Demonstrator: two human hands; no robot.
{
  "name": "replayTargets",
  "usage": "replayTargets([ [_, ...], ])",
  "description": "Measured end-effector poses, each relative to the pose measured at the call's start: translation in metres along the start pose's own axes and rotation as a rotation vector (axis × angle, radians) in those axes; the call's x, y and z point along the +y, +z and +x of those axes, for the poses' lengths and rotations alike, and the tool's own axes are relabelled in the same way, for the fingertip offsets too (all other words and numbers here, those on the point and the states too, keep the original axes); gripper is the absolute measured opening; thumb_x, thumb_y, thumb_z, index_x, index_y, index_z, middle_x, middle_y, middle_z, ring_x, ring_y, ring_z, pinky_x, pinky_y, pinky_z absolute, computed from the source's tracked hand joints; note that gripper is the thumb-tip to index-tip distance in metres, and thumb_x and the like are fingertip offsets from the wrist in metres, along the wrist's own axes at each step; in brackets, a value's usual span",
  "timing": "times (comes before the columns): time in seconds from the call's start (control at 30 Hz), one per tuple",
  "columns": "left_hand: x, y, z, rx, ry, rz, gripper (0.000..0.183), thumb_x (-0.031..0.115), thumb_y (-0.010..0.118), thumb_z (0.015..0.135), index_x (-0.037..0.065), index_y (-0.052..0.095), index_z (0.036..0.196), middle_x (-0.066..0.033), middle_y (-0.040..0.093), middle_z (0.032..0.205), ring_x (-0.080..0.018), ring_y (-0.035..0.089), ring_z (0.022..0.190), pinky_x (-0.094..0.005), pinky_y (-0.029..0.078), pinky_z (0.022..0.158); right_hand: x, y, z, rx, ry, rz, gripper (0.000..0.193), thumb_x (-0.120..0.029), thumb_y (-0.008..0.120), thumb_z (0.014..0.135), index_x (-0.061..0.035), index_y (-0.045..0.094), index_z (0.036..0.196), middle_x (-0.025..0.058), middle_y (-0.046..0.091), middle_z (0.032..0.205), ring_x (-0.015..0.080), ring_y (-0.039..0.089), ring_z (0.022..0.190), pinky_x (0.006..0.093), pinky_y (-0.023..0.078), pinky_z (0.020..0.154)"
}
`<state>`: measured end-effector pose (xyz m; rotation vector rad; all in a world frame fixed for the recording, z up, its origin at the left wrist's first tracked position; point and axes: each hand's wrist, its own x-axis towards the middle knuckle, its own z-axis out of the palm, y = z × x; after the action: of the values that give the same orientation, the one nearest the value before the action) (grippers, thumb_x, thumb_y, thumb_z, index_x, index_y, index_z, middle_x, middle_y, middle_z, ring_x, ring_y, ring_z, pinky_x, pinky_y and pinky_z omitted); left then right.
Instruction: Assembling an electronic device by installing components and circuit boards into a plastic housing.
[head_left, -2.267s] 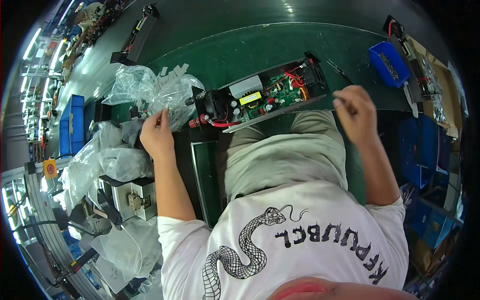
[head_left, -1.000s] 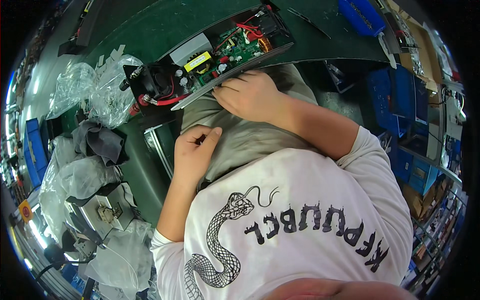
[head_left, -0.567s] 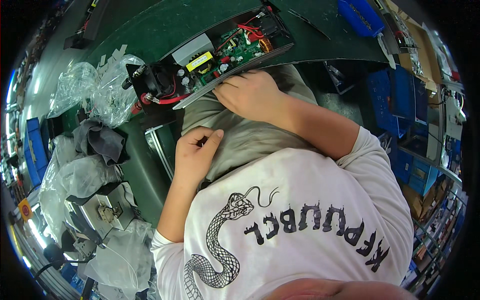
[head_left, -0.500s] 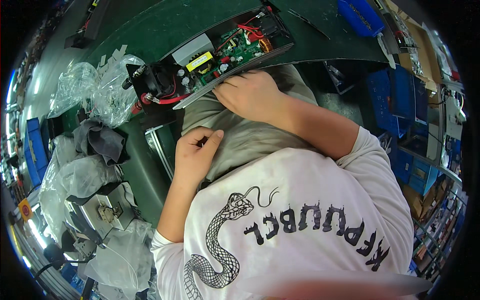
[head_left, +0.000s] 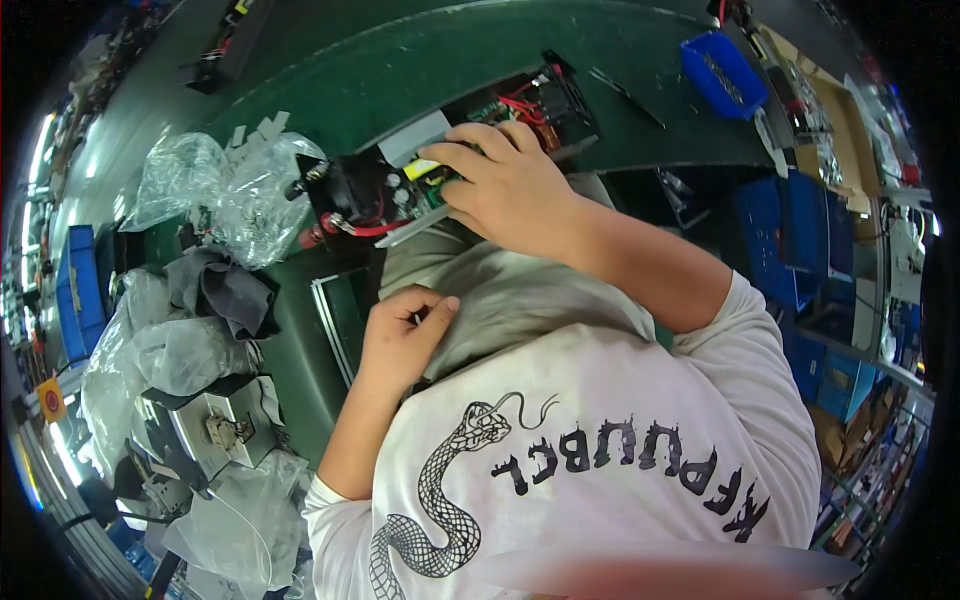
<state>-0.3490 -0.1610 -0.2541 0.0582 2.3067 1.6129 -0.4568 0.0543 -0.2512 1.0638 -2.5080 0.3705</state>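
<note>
An electronics workshop: opened circuit-board unit (head_left: 412, 140) on a green workbench (head_left: 350, 85), blue bin (head_left: 702, 62) of small parts (head_left: 724, 78).

You wear a white shirt (head_left: 590, 500) bearing a black snake print (head_left: 434, 490) and jagged black lettering (head_left: 655, 445); sleeves (head_left: 750, 325) are short, forearms (head_left: 650, 255) bare, trousers (head_left: 530, 290) pale grey-green and creased.

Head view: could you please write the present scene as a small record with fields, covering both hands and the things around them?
Right hand: over the open electronics unit, hiding part of its board; whether it grips anything is unclear
Left hand: half curled at the trousers, apart from the unit; nothing held is visible
Left of the unit: clear plastic bag
Nearer the person, on the left: dark grey cloth
Right of the unit: slim dark tool, then blue bin with small parts
</note>
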Motion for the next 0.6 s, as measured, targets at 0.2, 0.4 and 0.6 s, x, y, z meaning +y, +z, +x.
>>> replayTargets([
  [0.2, -0.001, -0.013, 0.0, 0.012, -0.006, 0.025, 0.013, 0.01, 0.074, 0.09, -0.001, 0.07, 0.083, -0.0054, 0.064, 0.076, -0.0119, 0.056, 0.069, -0.0267, 0.042, 0.062, 0.025, -0.008, 0.024, -0.092, -0.006, 0.108, 0.015, -0.023, 0.081, 0.069, -0.014, 0.073, 0.078, -0.002, 0.056, 0.137, 0.0263, 0.042, 0.131, 0.0489, 0.033, 0.1],
  [0.4, 0.001, -0.053, 0.018, 0.226, 0.497, 0.654, 0.009, 0.009, 0.075, 0.082, 0.004, 0.069, 0.079, -0.0089, 0.065, 0.074, -0.0269, 0.06, 0.064, -0.0379, 0.046, 0.06, 0.139, 0.012, 0.078, -0.051, -0.132, 0.041, 0.021, -0.022, 0.082, 0.067, -0.0107, 0.07, 0.079, 0.0022, 0.057, 0.134, 0.0308, 0.045, 0.129, 0.0515, 0.037, 0.1],
  [0.6, -0.026, -0.099, 0.017, 0.517, 0.409, 0.65, 0.01, 0.008, 0.076, 0.079, 0.004, 0.068, 0.075, -0.0123, 0.062, 0.068, -0.0324, 0.061, 0.064, -0.0418, 0.047, 0.058, 0.287, 0.017, 0.165, -0.116, 0.003, -0.205, 0.025, -0.026, 0.083, 0.073, -0.0065, 0.073, 0.084, 0.0027, 0.048, 0.148, 0.0354, 0.04, 0.137, 0.054, 0.035, 0.107],
])
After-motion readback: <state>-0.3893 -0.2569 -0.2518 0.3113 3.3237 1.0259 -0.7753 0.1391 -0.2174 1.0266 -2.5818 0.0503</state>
